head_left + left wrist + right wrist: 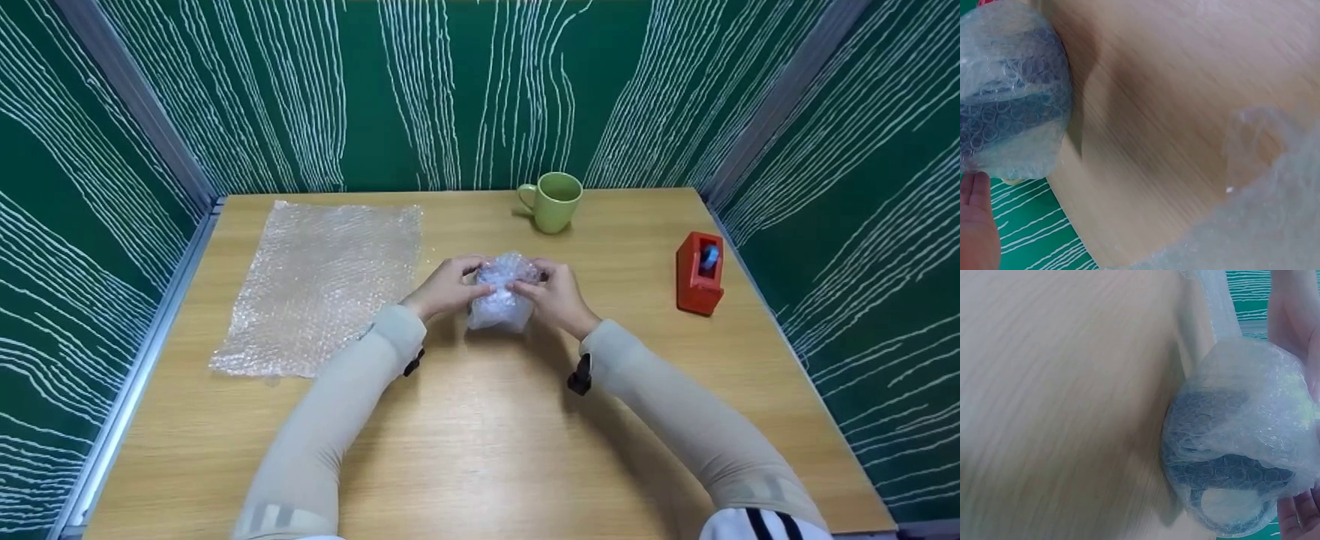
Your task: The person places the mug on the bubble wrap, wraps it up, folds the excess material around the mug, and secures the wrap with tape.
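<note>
A small bundle in clear bubble wrap is held between both hands over the middle of the table. My left hand grips its left side, with the thumb on the near face and the fingers behind. My right hand grips the right side the same way, the two thumbs close together. In the right wrist view the bundle looks rounded, with something dark showing through the plastic layers. What is wrapped inside is mostly hidden; I cannot tell its kind.
A flat sheet of bubble wrap lies on the left of the wooden table. Beyond the hands stands a green mug, handle to the left. A red tape dispenser sits near the right edge. Green panels with white lines enclose three sides.
</note>
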`<state>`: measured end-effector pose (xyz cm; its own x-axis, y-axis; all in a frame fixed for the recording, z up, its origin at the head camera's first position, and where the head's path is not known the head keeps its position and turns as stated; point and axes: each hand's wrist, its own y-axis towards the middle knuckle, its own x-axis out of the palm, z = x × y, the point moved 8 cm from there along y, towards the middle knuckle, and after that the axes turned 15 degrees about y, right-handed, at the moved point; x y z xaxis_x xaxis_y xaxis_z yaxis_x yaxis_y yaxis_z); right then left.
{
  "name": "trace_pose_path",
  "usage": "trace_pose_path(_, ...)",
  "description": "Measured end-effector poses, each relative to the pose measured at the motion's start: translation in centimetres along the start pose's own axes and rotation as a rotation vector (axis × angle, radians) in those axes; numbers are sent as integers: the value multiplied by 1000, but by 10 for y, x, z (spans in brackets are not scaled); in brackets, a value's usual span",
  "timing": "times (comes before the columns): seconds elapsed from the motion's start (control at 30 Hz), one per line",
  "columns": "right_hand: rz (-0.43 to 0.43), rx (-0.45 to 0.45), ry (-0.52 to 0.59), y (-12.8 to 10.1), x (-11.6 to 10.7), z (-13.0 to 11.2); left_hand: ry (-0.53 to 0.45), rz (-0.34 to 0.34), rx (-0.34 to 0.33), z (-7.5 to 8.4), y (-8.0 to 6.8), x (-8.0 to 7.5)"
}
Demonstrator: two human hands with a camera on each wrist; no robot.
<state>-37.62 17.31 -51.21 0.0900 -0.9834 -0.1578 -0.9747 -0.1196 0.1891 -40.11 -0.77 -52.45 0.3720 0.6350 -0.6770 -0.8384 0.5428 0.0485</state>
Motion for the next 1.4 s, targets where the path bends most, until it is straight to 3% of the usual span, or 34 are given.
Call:
trace_pose_path(0.13, 30, 59, 3, 5, -3, 3, -53, 21, -9, 1, -1, 2)
trace_pose_path(0.27, 62, 88, 18, 10, -4, 7, -39, 40, 12, 3, 0, 4)
trace_pose_path(0.6, 149, 114, 66, 16, -7, 12, 130, 91, 121, 11, -1, 3)
trace_pose_path(0.87, 189, 165, 80, 22, -11, 17, 305, 87, 150, 19, -2, 5)
trace_pose_path(1.07, 103, 198, 37, 26, -10, 14, 395, 38, 129, 17, -1, 7)
trace_pose_path(1.4, -78, 254, -109, 31, -5, 15, 392, -24, 90, 11, -5, 9)
